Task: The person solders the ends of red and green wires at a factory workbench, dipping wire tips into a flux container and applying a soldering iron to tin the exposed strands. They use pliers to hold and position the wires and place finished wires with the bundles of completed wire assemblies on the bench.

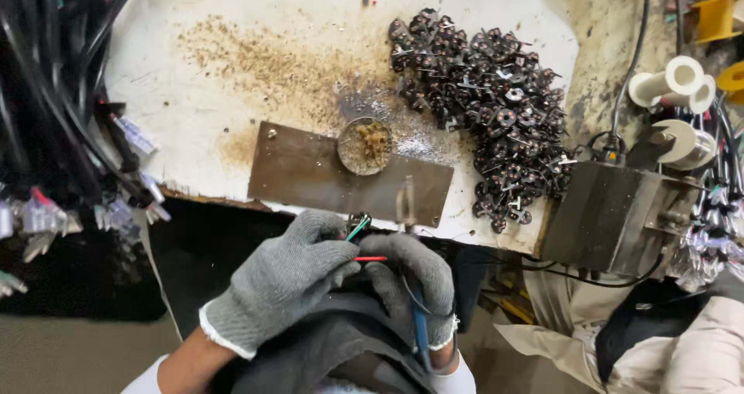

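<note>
- The desk (232, 76) has a white, stained top. Its near edge runs from lower left to lower right, just above both hands. The broadest bare area lies at upper left, dusted with brown residue.
- A pile of small black wound components (484, 107) covers the right half of the desk and reaches down to the near edge.
- A bundle of black cables (54, 76) hangs along the left edge, with pale connectors at the lower ends.
- A dark metal box (612, 216) sits at the right corner of the desk, touching the pile's lower end.
- A brown metal plate (310, 173) lies flat along the near edge. A round cup of crusted residue (364, 146) rests on its upper edge.
- The left hand (283, 282), in a grey knit glove, is below the plate edge, fingers pinched on thin coloured wires (364, 243), green and red.
- The right hand (415, 278), also gloved, is closed on the same wires, touching the left hand. A blue lead runs down along its wrist.
- The wires sit between both hands, just below the desk edge. Open room there is narrow.
</note>
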